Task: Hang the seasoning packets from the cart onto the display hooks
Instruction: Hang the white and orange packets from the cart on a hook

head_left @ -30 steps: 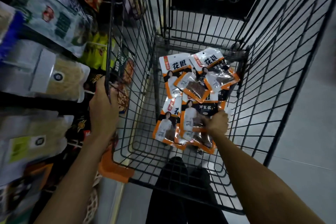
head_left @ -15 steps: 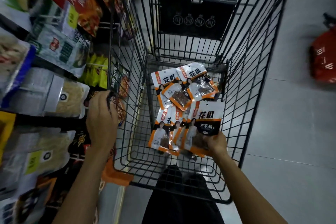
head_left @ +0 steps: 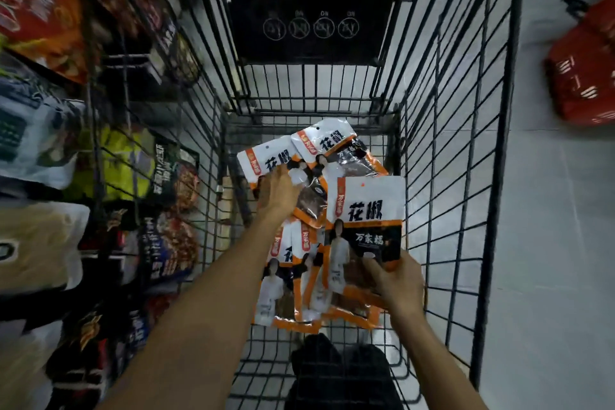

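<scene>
Several orange, white and black seasoning packets lie in the bottom of a black wire cart (head_left: 466,150). My right hand (head_left: 397,283) grips the lower edge of one packet (head_left: 369,210) and holds it upright above the pile. My left hand (head_left: 278,195) reaches down inside the cart onto the far packets (head_left: 273,160), fingers bent over a packet's edge; whether it grips one I cannot tell. Two more packets (head_left: 289,280) lie flat under my left forearm. The display hooks are not visible.
Shelves of bagged goods (head_left: 50,150) run along the left of the cart. A red bag (head_left: 585,76) sits on the pale floor at the right. The cart's folded black seat flap (head_left: 309,13) stands at the far end. Dark trouser legs (head_left: 339,376) show below.
My left hand has let go of the cart's left rim and reached down onto the far packets. My right hand has lifted its packet higher and upright.
</scene>
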`<action>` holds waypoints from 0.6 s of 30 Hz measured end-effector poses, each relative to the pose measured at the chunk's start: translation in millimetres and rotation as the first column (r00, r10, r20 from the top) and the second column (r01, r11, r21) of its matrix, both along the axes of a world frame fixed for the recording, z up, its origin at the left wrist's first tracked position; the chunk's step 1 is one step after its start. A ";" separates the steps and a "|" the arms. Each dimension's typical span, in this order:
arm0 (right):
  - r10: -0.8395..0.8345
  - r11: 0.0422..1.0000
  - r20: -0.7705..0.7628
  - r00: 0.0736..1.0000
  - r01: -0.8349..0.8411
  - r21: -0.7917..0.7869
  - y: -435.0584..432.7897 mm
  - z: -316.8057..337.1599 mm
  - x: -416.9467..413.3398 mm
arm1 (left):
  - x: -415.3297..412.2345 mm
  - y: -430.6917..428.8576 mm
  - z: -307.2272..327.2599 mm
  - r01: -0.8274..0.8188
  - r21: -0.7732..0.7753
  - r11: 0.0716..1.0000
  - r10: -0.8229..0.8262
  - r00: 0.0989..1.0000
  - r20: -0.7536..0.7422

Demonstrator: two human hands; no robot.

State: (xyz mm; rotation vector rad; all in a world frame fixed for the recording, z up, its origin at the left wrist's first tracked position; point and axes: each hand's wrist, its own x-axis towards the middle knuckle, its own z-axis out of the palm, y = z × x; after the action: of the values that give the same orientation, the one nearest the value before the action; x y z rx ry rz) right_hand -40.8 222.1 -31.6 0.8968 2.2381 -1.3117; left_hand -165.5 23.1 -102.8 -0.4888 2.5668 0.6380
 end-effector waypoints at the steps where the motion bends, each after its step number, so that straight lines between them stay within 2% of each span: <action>1: 0.005 1.000 -0.003 1.000 -0.004 0.005 0.0 -3.1 -0.7 | -5.9 1.4 -9.4 0.003 -0.028 1.000 -0.002 1.000 0.029; 3: -0.005 1.000 -0.003 1.000 0.005 0.013 0.5 -6.9 -1.3 | -15.3 5.2 -20.2 0.031 -0.090 0.995 -0.026 0.998 0.059; 5: -0.032 0.999 -0.009 0.999 0.032 -0.004 0.9 -8.4 -0.9 | -23.0 7.1 -22.1 -0.013 -0.092 0.996 0.020 0.997 0.077; 9: -0.033 0.999 -0.010 0.999 0.032 -0.022 -0.1 -3.8 -0.8 | -26.5 2.9 -17.4 -0.232 0.050 0.971 0.219 0.959 0.180; 13: -0.038 0.998 0.007 0.999 0.038 -0.059 -1.0 4.9 -2.9 | -18.6 -9.0 -8.2 -0.472 0.240 0.848 0.393 0.865 0.311; 18: -0.069 0.994 -0.027 0.997 0.067 -0.084 -2.6 20.7 -3.9 | 11.0 -32.0 12.5 -0.606 0.425 0.672 0.464 0.792 0.397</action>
State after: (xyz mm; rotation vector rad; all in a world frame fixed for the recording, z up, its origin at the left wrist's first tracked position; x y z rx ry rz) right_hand -44.7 219.5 -10.9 0.9367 2.1749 -1.4465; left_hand -154.5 -8.9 -90.3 -1.0678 1.8467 1.3513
